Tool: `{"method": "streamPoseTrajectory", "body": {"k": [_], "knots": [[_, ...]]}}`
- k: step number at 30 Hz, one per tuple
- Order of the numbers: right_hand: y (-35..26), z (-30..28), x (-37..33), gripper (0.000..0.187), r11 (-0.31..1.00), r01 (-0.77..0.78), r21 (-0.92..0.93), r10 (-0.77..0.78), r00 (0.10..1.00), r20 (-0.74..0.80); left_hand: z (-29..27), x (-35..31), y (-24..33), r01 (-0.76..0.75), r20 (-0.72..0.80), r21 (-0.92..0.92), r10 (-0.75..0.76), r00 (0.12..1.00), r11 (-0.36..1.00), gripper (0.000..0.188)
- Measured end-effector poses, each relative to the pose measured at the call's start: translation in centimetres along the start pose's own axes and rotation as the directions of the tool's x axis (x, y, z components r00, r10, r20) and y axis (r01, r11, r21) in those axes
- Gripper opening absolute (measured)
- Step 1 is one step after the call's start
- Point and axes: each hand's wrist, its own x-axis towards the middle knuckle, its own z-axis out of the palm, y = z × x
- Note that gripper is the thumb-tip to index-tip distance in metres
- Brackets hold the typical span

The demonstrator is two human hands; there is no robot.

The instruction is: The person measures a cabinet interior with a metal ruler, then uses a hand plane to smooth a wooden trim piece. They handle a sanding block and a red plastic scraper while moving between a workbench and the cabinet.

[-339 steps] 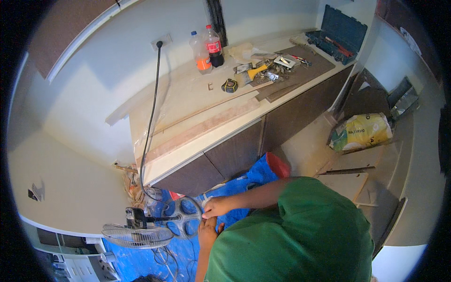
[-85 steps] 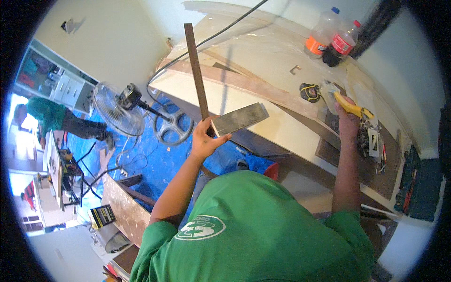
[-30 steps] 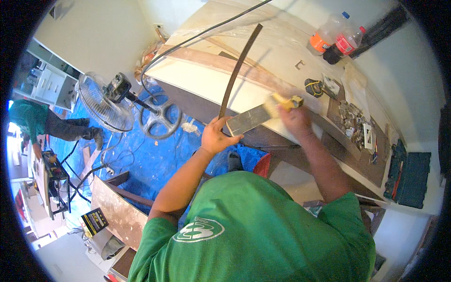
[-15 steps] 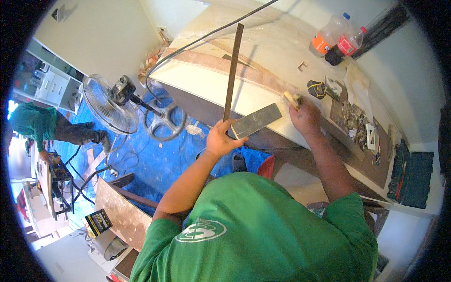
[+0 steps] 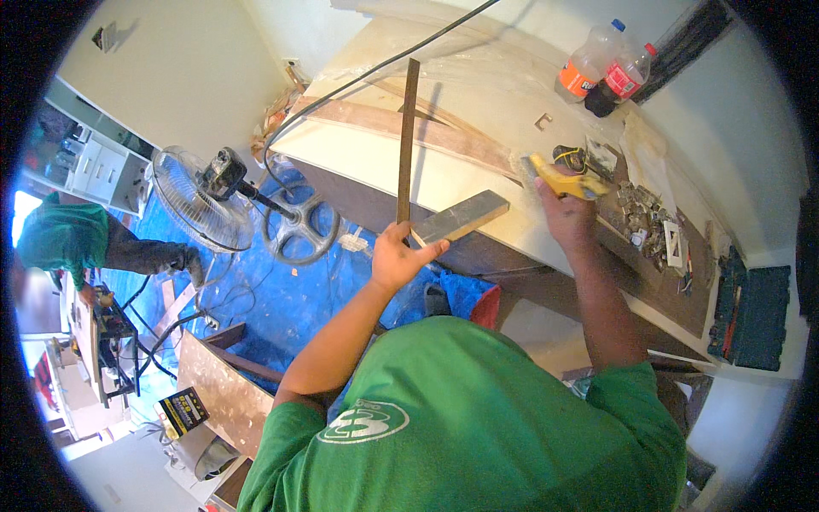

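My left hand (image 5: 399, 258) is closed around the near end of a short wooden block (image 5: 465, 218), which has a dark grey face and a pale edge. From the same hand a long, thin dark strip (image 5: 408, 136) points away over the worktop (image 5: 358, 141); whether strip and block are joined, I cannot tell. To the right, my right hand (image 5: 567, 215) grips a yellow-handled brush (image 5: 567, 177), its pale end toward the left. Just beyond the handle lies a black-and-yellow tape measure (image 5: 570, 157).
Metal hinges (image 5: 641, 215) lie heaped at the right, near an open dark green tool case (image 5: 751, 316). Two plastic bottles (image 5: 590, 60) stand at the back. A pedestal fan (image 5: 205, 200) is left on blue sheeting (image 5: 294, 299). Farther left, a person in green (image 5: 64, 235) bends over a workbench.
The block has tilted, showing more of its pale edge. My right hand has turned, bringing the yellow handle into fuller view. The strip's far end has shifted left.
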Motion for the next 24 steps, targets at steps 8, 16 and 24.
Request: {"method": "streamPoseTrajectory", "body": {"k": [8, 16, 24], "knots": [[-2.3, 3.3, -1.9, 0.023, 0.896, -0.084, 0.436, 0.020, 0.988, 0.150, -1.3, 3.3, 1.0, 0.595, 0.356, -0.159, -0.517, 0.779, 0.788, 0.092], [-0.5, 7.7, -0.8, 0.030, 0.996, -0.025, 0.086, 0.017, 0.996, 0.093, -2.9, 2.7, -0.1, 0.400, 0.076, 0.208, -0.422, 0.903, 0.893, 0.082], [-0.6, 7.3, 0.4, 0.037, 0.994, -0.102, 0.039, 0.096, 0.986, 0.137, -0.6, 1.8, -1.9, -0.212, -0.189, 0.317, 0.281, 0.941, 0.924, 0.072]]}}
